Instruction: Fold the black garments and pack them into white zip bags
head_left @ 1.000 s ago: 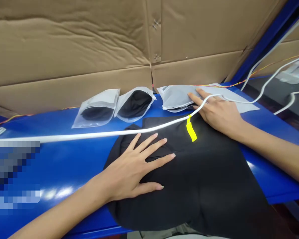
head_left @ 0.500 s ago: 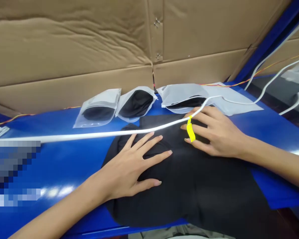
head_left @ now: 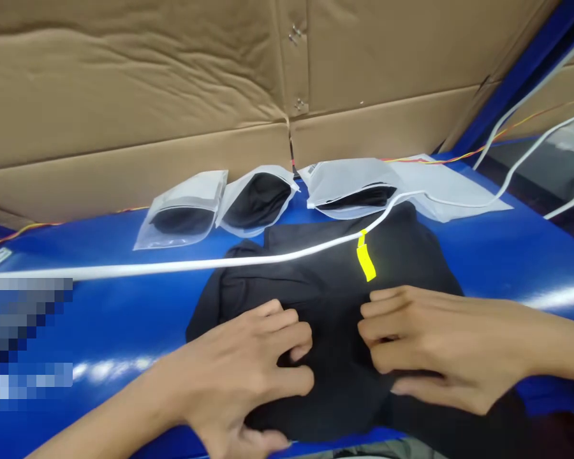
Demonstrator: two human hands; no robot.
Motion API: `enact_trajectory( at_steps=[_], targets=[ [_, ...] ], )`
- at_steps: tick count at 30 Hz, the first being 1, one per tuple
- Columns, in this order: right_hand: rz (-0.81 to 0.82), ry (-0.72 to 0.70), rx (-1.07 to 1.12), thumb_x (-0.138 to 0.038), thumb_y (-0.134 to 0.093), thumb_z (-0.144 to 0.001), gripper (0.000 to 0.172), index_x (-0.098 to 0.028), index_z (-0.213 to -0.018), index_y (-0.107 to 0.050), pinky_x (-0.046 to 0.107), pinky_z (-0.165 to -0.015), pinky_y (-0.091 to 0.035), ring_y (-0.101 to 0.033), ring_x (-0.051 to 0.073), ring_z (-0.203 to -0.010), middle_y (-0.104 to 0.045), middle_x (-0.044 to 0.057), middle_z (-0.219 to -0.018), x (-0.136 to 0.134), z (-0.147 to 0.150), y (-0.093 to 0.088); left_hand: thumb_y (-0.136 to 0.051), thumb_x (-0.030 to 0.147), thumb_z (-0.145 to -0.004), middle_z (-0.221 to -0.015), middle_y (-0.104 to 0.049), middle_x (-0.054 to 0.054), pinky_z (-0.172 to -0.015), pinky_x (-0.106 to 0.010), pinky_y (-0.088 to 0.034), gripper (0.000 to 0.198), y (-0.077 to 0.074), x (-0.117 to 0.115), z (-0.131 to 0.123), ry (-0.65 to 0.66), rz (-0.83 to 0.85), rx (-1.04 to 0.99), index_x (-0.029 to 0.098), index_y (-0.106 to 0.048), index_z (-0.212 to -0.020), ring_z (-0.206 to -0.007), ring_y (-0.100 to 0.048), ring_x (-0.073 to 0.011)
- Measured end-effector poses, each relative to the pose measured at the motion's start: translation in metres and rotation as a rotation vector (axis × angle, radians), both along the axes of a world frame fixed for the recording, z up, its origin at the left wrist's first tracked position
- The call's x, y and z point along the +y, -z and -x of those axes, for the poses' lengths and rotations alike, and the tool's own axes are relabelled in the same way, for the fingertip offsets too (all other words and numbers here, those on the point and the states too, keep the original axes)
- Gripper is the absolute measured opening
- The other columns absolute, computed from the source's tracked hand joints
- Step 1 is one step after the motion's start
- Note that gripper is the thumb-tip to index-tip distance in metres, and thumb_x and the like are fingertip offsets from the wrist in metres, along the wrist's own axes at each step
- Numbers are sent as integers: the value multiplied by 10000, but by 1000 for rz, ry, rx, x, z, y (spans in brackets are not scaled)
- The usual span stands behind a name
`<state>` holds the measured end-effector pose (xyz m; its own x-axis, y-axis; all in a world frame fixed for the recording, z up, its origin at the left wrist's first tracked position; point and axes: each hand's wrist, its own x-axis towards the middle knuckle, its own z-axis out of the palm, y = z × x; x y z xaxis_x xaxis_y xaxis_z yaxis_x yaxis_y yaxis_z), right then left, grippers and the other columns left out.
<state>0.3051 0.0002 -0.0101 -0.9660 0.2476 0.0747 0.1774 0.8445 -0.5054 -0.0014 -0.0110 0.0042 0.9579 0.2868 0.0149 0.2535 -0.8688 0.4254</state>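
Black cloth (head_left: 325, 280) bunching at six o'clock on the blue bench (head_left: 502, 255), left hand (head_left: 234, 376) and right hand (head_left: 440, 347) no longer spread flat but curling inward together, pinching up folds between them.

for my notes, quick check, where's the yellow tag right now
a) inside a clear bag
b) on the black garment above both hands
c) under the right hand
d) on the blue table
b. The yellow tag lies on the black garment, above the left hand and the right hand, touching neither.
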Motion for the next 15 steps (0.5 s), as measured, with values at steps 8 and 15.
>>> enact_trajectory(
  at_steps=[8, 15],
  targets=[
    [238, -52, 35, -185, -622, -1007, 214, -221, -819, -526, 314, -811, -434, -572, 171, -769, -634, 1, -819, 5, 0, -2, -555, 122, -653, -768, -667, -24, -612, -255, -473, 175, -17, 13, 10, -139, 612, -79, 230, -478, -767, -651, -586, -155],
    [594, 52, 81, -284, -568, -1076, 168, -187, -1068, -706, 265, -755, -478, -657, 168, -782, -732, 41, -855, 3, 0, -6, -664, 215, -716, -642, -646, -36, -556, -214, -528, 132, -6, 15, 22, -69, 950, 19, 230, -534, -737, -562, -652, -174]
  ],
)
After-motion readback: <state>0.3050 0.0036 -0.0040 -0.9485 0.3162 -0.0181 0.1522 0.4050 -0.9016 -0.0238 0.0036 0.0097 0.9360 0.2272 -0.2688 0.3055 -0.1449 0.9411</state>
